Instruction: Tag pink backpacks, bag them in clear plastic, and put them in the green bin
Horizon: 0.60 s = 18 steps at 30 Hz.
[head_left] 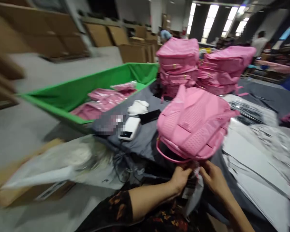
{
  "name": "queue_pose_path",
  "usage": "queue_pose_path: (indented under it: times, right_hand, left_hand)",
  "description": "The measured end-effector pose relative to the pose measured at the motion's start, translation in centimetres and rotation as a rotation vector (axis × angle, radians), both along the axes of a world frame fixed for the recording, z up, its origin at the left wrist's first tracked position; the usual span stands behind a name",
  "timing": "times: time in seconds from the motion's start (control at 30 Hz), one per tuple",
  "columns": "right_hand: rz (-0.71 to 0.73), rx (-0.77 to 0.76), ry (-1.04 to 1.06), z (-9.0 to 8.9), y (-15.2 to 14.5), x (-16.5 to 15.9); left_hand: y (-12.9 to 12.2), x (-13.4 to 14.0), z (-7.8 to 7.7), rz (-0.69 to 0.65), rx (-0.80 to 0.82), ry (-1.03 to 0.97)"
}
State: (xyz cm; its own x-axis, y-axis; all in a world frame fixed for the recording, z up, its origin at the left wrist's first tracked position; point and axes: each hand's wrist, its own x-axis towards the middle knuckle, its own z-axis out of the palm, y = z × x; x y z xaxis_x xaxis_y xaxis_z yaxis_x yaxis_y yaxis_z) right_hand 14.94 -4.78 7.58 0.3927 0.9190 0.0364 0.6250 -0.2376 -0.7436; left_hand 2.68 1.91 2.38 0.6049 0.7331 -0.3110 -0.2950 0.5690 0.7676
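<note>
We stand at a desk (145, 143) covered in dark grey cloth. A pink backpack (195, 120) lies on it directly before us, straps facing up. Our left hand (181, 178) and right hand (212, 177) meet at its near edge, fingers bent, on either side of a crumpled plastic piece (195, 191) hanging down; we cannot tell exactly what each grips.

Beyond the backpack stand two stacks of pink bags (177, 61). To its left lie a white device (130, 127) with a small dark screen, a dark flat object (150, 116) and a crumpled white cloth (138, 108). White sheets (244, 145) and clear plastic (281, 138) spread to its right.

Left of the desk, a green bin (82, 88) holds plastic-wrapped pink items (106, 98). Cardboard (99, 33) lines the pale floor (50, 72) behind. Tall, bright windows (211, 16) and two blurred people (259, 44) fill the background.
</note>
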Motion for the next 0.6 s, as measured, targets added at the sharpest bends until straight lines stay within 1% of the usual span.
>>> queue_pose_path:
  times: [0.1, 0.2, 0.27, 0.33, 0.43, 0.53, 0.6]
  right_hand:
    - [-0.137, -0.047, -0.026, -0.2, 0.3, 0.8]
    - [-0.211, -0.018, -0.021, -0.8, 0.2, 0.6]
    - [-0.229, 0.01, -0.028, -1.1, -0.1, 0.3]
    - [-0.234, -0.016, -0.011, -1.3, -0.3, 0.1]
    - [-0.205, -0.084, 0.093, -1.2, -0.2, 0.3]
    - [-0.169, -0.1, 0.191, -1.0, 0.3, 0.4]
    - [-0.199, -0.094, 0.223, -0.9, 0.7, 0.3]
  left_hand:
    - [0.5, 0.6, -0.7, -0.021, 0.067, 0.002]
    - [0.6, 0.8, -1.3, -0.029, 0.099, 0.03]
    - [0.5, 0.8, -1.3, -0.034, 0.111, 0.032]
    - [0.3, 0.7, -1.2, -0.033, 0.118, 0.005]
    - [0.2, 0.7, -0.6, -0.003, 0.122, -0.05]
    - [0.2, 0.6, -0.1, 0.032, 0.107, -0.084]
    - [0.2, 0.5, 0.1, 0.04, 0.082, -0.095]
